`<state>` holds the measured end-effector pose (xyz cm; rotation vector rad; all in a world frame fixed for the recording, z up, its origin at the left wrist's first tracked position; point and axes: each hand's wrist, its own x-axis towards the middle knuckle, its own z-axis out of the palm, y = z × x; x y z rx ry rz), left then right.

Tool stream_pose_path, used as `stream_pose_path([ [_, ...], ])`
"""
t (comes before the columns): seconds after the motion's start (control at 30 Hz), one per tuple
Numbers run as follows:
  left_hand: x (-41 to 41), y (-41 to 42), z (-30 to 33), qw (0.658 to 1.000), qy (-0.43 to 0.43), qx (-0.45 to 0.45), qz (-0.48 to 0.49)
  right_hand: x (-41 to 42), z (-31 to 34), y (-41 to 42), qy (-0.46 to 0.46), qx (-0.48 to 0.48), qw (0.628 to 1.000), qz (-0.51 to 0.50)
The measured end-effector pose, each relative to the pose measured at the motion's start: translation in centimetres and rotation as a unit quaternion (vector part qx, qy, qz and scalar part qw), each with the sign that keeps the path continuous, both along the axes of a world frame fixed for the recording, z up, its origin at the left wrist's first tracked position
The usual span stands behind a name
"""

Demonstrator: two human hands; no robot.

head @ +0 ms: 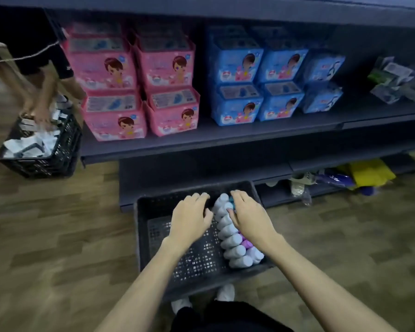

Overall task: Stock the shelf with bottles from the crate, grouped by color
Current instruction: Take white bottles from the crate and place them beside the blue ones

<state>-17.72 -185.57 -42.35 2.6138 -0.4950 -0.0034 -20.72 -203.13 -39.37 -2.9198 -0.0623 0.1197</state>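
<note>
A black plastic crate (144,238) sits on the floor in front of the shelf. Several white bottles (230,240) lie in a row along its right side, with purple caps (246,243) showing beside them. My left hand (191,219) reaches into the crate's left part, fingers curled against the far end of the row; whether it grips a bottle is hidden. My right hand (248,214) rests on the far bottles, fingers closed around a bottle with a teal cap (231,200). The dark shelf (225,137) stands behind the crate.
Pink packs (134,92) and blue packs (261,87) fill the middle shelf board. Loose packets (400,82) lie at its right. Another person (41,92) bends over a second black crate (41,149) at the left. Yellow and blue bags (364,176) lie on the bottom shelf.
</note>
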Motion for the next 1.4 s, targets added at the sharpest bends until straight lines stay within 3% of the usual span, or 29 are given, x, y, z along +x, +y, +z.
stream_pose_path([
  [0.4,-5.6,-3.8,-6.6,0.991,0.119,0.03,-0.047,-5.9,-8.2,-5.2,0.169,-0.012,0.984,-0.053],
  [0.9,-7.4,-8.6,-10.3,0.967,0.231,0.107,0.023,-4.3,-18.9,-10.4,0.396,-0.014,0.918,-0.01],
  [1.1,-7.4,-11.5,-12.7,0.956,0.267,0.125,-0.001,-3.5,-24.2,-10.7,0.44,-0.019,0.898,-0.013],
  [1.4,-8.2,-12.2,-14.8,0.954,0.265,0.137,-0.008,-3.6,-27.4,-9.6,0.433,-0.062,0.899,-0.023],
])
